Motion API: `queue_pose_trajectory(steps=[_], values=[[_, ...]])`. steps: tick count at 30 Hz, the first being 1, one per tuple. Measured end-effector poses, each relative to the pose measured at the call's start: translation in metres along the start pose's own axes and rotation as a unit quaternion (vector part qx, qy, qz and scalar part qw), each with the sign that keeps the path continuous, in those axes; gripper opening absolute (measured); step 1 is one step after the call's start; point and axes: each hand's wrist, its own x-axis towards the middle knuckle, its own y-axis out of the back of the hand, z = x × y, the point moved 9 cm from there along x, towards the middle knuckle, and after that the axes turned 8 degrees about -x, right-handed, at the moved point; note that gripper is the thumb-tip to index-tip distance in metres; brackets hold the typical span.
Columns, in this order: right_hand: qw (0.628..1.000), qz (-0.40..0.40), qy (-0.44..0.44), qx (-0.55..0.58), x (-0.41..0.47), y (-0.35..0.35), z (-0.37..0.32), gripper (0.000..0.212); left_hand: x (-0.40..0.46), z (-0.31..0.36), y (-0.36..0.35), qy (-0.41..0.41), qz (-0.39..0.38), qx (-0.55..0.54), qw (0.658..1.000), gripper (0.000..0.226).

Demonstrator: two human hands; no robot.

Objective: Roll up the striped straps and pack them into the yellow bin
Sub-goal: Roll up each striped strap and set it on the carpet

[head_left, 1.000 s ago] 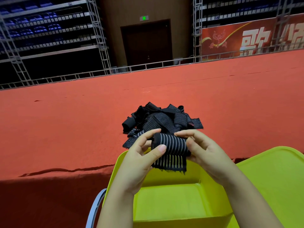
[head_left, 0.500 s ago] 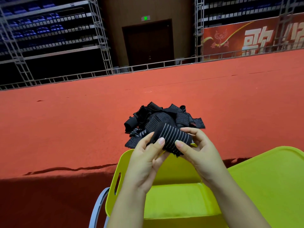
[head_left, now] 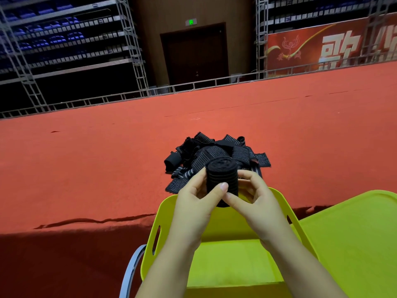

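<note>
Both my hands, left (head_left: 193, 203) and right (head_left: 257, 203), pinch rolled strap (head_left: 222, 177) upright above bin (head_left: 225, 265); rolling looks finished; next lower it in; pile (head_left: 214, 153) waits on worktop (head_left: 107, 168)

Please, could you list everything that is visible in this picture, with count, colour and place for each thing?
rolled strap: one, black with pale stripes, held above the bin's far rim
strap pile: one heap, black with pale stripes, on the carpet behind the roll
yellow bin: one, inside empty where visible, near the viewer
yellow lid: one, right of the bin
red carpet: one, covers the platform
door: one, dark, far wall
red banner: one, far right
left hand: grips the roll
right hand: grips the roll
</note>
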Motion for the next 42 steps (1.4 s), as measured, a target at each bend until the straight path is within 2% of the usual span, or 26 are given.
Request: queue_pose_trajectory(steps=[4, 10, 14, 17, 21, 23, 26, 28, 31, 37, 42], values=[[1.0, 0.002, -0.015, -0.011, 0.002, 0.0, 0.004, 0.034, 0.004, -0.002, -0.007, 0.007, -0.072, 0.054, 0.996, 0.058], [0.998, -0.014, -0.029, -0.048, 0.005, 0.0, 0.005, 0.032, 0.012, -0.004, 0.0, 0.05, -0.144, 0.047, 0.987, 0.056], [0.995, -0.054, -0.05, -0.065, 0.014, -0.011, 0.009, 0.028, 0.021, -0.01, 0.012, 0.08, -0.153, 0.035, 0.984, 0.048], [0.988, -0.096, -0.073, -0.096, 0.026, -0.024, 0.015, 0.026, 0.031, -0.022, 0.027, 0.115, -0.122, 0.003, 0.986, 0.047], [0.973, -0.14, -0.11, -0.144, 0.047, -0.036, 0.033, 0.03, 0.057, -0.042, 0.076, 0.16, -0.04, 0.004, 0.986, 0.042], [0.97, -0.137, -0.116, -0.162, 0.056, -0.035, 0.042, 0.03, 0.077, -0.052, 0.115, 0.176, 0.038, 0.006, 0.984, 0.036], [0.958, -0.152, -0.109, -0.216, 0.065, -0.039, 0.055, 0.03, 0.104, -0.077, 0.185, 0.206, 0.176, 0.017, 0.962, 0.03], [0.948, -0.169, -0.107, -0.246, 0.069, -0.043, 0.062, 0.031, 0.116, -0.1, 0.224, 0.229, 0.226, 0.056, 0.945, 0.031], [0.945, -0.181, -0.099, -0.253, 0.077, -0.046, 0.069, 0.032, 0.124, -0.135, 0.259, 0.263, 0.25, 0.105, 0.926, 0.034], [0.947, -0.178, -0.101, -0.247, 0.084, -0.043, 0.08, 0.029, 0.124, -0.181, 0.286, 0.329, 0.255, 0.138, 0.899, 0.034], [0.943, -0.194, -0.107, -0.25, 0.084, -0.043, 0.085, 0.029, 0.125, -0.189, 0.31, 0.33, 0.261, 0.202, 0.884, 0.03]])
